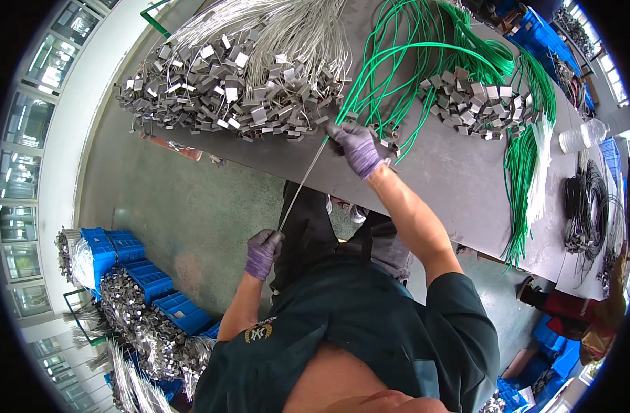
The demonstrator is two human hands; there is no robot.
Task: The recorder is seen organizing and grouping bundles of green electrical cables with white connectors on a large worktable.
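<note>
Both my hands wear purple gloves. My right hand [357,146] is up at the edge of the dark grey table [453,179], gripping the far end of a thin silver cable [302,184]. My left hand [263,252] is lower, off the table over the floor, closed on the cable's near end. The cable runs taut and straight between them. A large heap of silver cables with small grey metal tags [225,82] lies on the table left of my right hand. Green cables with the same tags [459,82] lie to its right.
Bundles of green and white cables [525,179] and black cables [587,206] lie further right, beside a clear plastic bottle [582,136]. Blue crates [146,282] with silver tagged cables stand on the floor at lower left. More blue crates [546,38] sit at top right.
</note>
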